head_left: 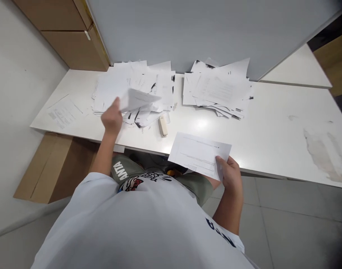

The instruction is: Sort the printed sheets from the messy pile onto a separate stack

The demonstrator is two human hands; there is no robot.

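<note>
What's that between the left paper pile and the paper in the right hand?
In the head view, a cream stapler lies on the white table between the left pile and the sheet in the right hand.

The first sheet (197, 153) is a white, rectangular paper with its long side running across. It is flat and unfolded, and slants down toward the right. It is gripped at its right end and spans the front edge of the table (274, 123). Thin printed lines cross its face, with a small dark mark near the upper right corner; the print is too small to read. The second sheet (141, 98) is white, grey in shade, and gripped at its left end. It is bent, blurred, and positioned over the left paper pile (110, 87).
</note>
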